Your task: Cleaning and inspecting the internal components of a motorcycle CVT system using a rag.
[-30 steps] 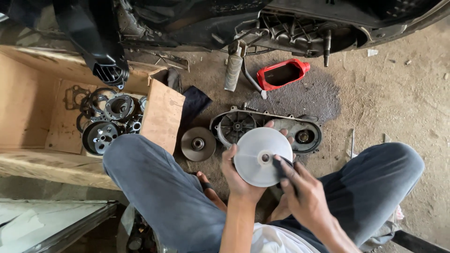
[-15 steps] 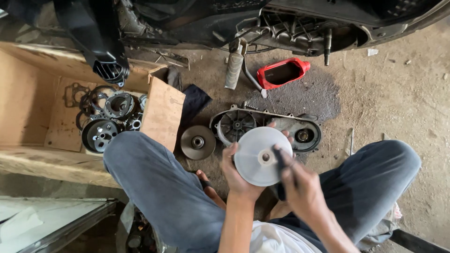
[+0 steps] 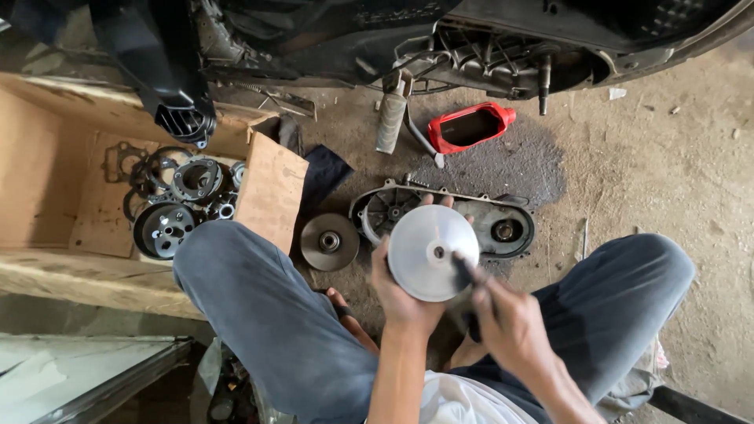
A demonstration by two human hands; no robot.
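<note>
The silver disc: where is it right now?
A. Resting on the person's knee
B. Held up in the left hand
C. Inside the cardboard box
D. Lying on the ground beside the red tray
B: the left hand grips the silver disc from below, above the ground.

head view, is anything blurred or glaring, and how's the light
In the head view the right hand is smeared by motion blur, along with the dark tool it holds against the silver disc; the left hand gripping the disc is sharp. The disc's face is bright, close to washed out. Light is soft daylight; the vehicle underside at the top sits in deep shadow.
</note>
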